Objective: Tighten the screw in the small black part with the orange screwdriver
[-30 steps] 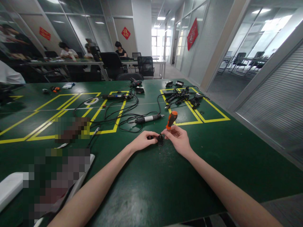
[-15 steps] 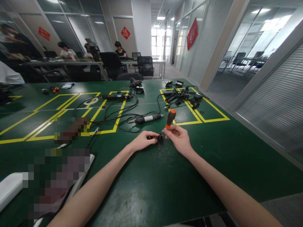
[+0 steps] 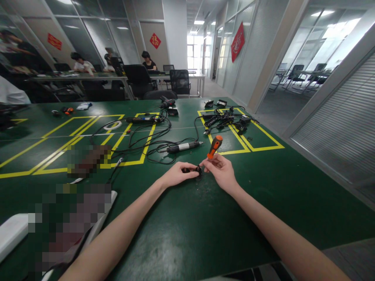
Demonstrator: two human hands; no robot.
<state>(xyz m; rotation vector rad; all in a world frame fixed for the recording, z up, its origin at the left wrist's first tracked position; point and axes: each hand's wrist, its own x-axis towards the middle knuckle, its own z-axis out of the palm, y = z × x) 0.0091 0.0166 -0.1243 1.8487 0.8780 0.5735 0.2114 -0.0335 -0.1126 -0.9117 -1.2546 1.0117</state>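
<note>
Left hand: thumb moved further across, pinching small black part on the desk. Right hand: gripping screwdriver, handle leaning further right; part apparently mid-work. Beyond, apart from both hands: drill, pen-shaped tool, heap of cords.

Office space, fitted out partly like workshop. Office signs: glass partitions, window blinds, ceiling lights, wheeled-style black chairs, people seated at long rear worktop, red diamond hangings on walls. Workshop signs: broad green worktop marked with yellow tape rectangles, corded tool, drill-like tool, heaped black cables and parts, orange-and-black screwdriver.
</note>
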